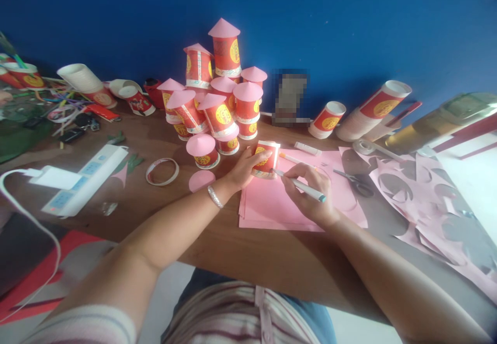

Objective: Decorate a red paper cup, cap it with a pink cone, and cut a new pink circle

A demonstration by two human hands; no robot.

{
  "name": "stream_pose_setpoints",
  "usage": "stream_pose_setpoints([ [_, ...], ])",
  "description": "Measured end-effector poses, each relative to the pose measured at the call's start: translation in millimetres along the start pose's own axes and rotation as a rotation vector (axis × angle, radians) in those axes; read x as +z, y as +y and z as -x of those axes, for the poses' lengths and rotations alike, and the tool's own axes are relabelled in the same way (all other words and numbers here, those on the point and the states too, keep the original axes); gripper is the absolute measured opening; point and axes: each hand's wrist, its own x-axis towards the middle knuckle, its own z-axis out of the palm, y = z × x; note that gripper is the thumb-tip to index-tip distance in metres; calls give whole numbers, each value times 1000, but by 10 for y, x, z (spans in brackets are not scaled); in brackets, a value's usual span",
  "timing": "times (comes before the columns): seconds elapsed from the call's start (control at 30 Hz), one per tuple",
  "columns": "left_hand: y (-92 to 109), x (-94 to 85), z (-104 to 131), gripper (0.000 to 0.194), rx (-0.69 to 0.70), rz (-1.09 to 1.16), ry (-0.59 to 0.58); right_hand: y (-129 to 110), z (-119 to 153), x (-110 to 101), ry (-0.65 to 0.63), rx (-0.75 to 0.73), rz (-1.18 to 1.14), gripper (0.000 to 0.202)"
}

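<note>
My left hand (245,167) is wrapped round a red paper cup (265,164) with a yellow emblem, holding it above the pink paper sheets (267,209). A white marker pen (306,189) with a teal end is gripped in my right hand (316,191). Its tip is at the cup's right side, near the lower rim; whether it touches I cannot tell. Left of the cup rises a stack of similar cups with pink cone roofs (223,116). A pink paper disc (202,181) lies by my left wrist.
Scissors (355,181), a glue stick (308,148) and a tape roll (364,147) lie to the right, beside pink paper scraps (430,204). At left are a white power strip (85,181) and a paper ring (162,172). Stacked cups (375,111) stand against the blue wall.
</note>
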Motion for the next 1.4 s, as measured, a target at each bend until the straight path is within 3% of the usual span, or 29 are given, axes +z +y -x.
stream_pose_setpoints([
  [0.3,10,-5,10,36,-50,6,-4,-2,3,2,9,-9,0,14],
  [0.7,-31,-19,-15,31,40,37,5,-53,-3,11,-2,-7,-12,16],
  [1.4,-21,-17,-13,28,40,35,-31,-60,10,-26,-18,-4,-34,13],
])
